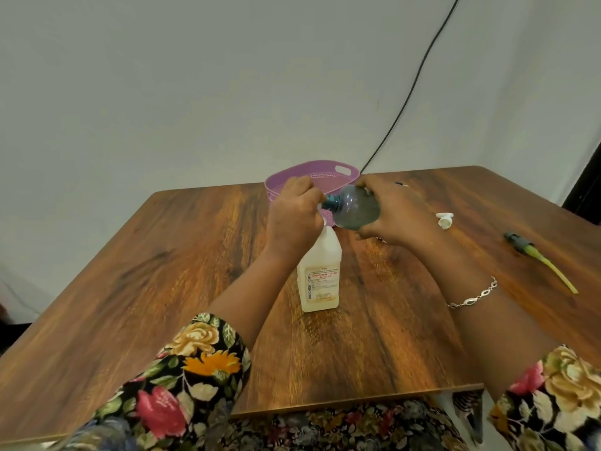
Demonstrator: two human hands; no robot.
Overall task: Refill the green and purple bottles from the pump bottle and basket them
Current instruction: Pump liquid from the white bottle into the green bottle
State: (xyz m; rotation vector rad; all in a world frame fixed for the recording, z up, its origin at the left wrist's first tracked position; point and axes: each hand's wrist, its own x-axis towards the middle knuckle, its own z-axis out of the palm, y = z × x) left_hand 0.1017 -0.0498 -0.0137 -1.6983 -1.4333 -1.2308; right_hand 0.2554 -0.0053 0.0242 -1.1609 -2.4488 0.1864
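Refilling green bottle (pixel 356 211): right grip (pixel 390 216) is wrapping it, left grip (pixel 292 216) curling over pump bottle (pixel 320 275); next probably needing steady pumping

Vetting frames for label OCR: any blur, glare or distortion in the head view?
Head view: soft even light, no hard glare; wide-angle stretch across the table; left hand, right hand and green bottle slightly motion-smeared; pump bottle label only partly legible, small print unreadable.
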